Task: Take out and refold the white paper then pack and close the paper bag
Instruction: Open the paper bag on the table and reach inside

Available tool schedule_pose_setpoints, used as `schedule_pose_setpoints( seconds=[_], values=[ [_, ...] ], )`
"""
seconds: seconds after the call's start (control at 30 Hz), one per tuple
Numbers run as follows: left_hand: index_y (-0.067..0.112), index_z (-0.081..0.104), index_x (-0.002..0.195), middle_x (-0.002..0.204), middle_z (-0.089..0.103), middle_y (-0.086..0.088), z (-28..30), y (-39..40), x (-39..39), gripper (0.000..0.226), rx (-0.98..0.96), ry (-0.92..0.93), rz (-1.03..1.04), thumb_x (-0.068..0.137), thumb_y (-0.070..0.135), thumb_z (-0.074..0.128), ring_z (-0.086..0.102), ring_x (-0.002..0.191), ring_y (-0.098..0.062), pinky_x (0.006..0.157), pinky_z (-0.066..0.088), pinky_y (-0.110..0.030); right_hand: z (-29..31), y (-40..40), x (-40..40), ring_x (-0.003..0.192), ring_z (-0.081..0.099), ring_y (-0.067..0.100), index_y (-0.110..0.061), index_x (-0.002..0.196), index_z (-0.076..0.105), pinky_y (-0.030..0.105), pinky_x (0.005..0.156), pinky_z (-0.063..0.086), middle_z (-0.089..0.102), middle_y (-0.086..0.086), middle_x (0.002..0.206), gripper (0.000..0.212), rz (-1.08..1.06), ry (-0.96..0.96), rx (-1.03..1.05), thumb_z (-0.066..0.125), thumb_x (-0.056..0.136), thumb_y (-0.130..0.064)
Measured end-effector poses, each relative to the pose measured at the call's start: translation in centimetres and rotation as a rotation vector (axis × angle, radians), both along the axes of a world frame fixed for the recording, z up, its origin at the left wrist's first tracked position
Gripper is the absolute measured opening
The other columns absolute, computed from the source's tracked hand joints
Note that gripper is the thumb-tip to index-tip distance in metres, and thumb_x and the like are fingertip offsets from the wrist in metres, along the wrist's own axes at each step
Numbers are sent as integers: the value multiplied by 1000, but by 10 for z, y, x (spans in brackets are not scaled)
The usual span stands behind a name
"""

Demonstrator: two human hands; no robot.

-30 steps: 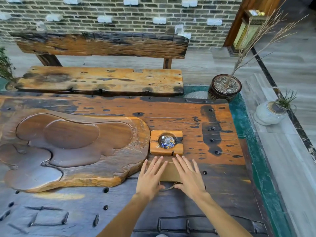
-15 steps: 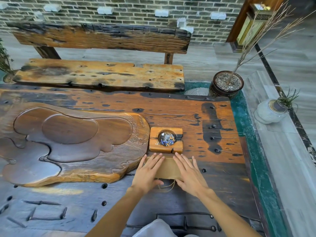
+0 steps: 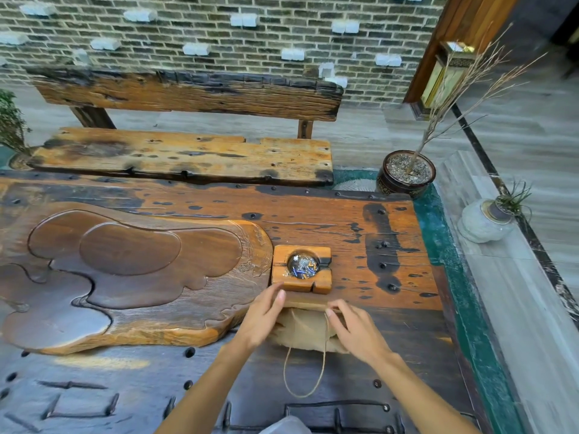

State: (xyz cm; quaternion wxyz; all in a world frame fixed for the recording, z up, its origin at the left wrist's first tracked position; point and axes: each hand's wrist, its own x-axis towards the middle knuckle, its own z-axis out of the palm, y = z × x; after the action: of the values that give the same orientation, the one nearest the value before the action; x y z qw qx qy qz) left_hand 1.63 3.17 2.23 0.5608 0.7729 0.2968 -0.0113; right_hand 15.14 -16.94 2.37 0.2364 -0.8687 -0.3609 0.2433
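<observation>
**A:** Where are my hands right now?

**B:** Your left hand (image 3: 261,317) sits on the left edge of the brown paper bag (image 3: 305,327), fingers loosely together and curved, thumb reaching toward the bag's far edge. Whether it grips that edge, I cannot tell. Your right hand (image 3: 355,332) rests on the bag's right side, and its thumb and forefinger appear to pinch the far edge or the cord there; the other fingers are relaxed.

**A:** What changed in the last second?

**B:** A second ago both palms lay flat and spread over the bag, pressing it down. Now they have drawn apart to the two sides and lifted off the middle, so more of the bag shows between them. That reads to me as pressing finished and opening about to start; the white paper is not visible anywhere yet.

**A:** How does the bag look?

**B:** It lies flat on the dark wooden table (image 3: 391,355), with its far edge just under a small wooden ashtray (image 3: 302,268). The paper is tan and a little crumpled. A thin twine handle (image 3: 302,371) loops out from the near edge toward you, hanging slack on the tabletop. A large carved wooden tea tray (image 3: 125,270) lies just to the left.
</observation>
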Motion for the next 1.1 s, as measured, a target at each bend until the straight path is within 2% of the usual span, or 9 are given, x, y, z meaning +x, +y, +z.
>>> schedule_pose_setpoints(
  seconds=[0.2,0.3,0.47,0.57,0.77,0.83,0.93,1.03,1.1],
  values=[
    [32,39,142,144,47,10,13,-5,-6,70,-204,-78,152,84,71,39,42,135,-10,105,35,-28,3,4,4,49,48,5,-21,93,57,19,49,32,51,-10,56,20,-63,-60,144,42,104,-28],
    [39,35,140,148,44,7,10,-10,-13,79,-232,-60,204,73,79,52,39,138,-12,114,34,-39,9,5,4,47,48,6,-26,90,51,20,46,30,51,-8,55,18,-39,-96,103,40,105,-27],
    [23,20,152,157,31,1,7,-29,-16,110,-102,36,242,64,66,73,29,145,-16,119,29,-44,12,3,2,52,51,19,-25,94,47,33,52,33,56,6,59,21,3,-76,6,32,105,-34],
    [18,16,153,159,29,-4,6,-41,-14,100,-3,78,271,76,48,74,27,146,-22,120,26,-44,14,1,-5,50,46,16,-28,92,43,32,52,34,52,4,57,20,13,-49,-15,30,105,-35],
    [18,17,151,149,44,-14,11,-48,-16,75,102,98,237,88,25,56,52,126,-30,109,41,-45,20,-6,-13,48,43,10,-33,89,44,30,52,30,50,-1,56,21,-71,22,25,31,104,-39],
    [11,20,150,135,56,-17,11,-48,-22,68,204,119,232,90,20,52,61,110,-27,97,49,-42,23,-9,-14,48,44,10,-33,92,46,29,53,29,50,-2,55,21,-73,18,18,31,104,-40],
    [13,26,146,85,68,-10,10,-48,-33,56,327,145,198,92,12,44,63,71,-20,69,53,-40,28,-12,-16,50,49,12,-34,101,50,28,65,31,51,-6,53,22,-44,-75,-16,30,104,-43],
    [16,30,146,77,70,-8,9,-47,-40,50,412,164,185,96,15,40,57,62,-18,65,51,-39,35,-12,-19,59,58,10,-35,111,53,27,68,34,54,-9,55,26,-41,-93,-66,31,103,-47],
    [15,37,143,68,65,-2,11,-47,-41,45,401,111,215,98,17,43,54,55,-13,63,50,-38,36,-13,-21,79,66,9,-36,117,52,28,71,42,68,-11,77,30,-67,-91,-89,34,100,-52]
  ],
)
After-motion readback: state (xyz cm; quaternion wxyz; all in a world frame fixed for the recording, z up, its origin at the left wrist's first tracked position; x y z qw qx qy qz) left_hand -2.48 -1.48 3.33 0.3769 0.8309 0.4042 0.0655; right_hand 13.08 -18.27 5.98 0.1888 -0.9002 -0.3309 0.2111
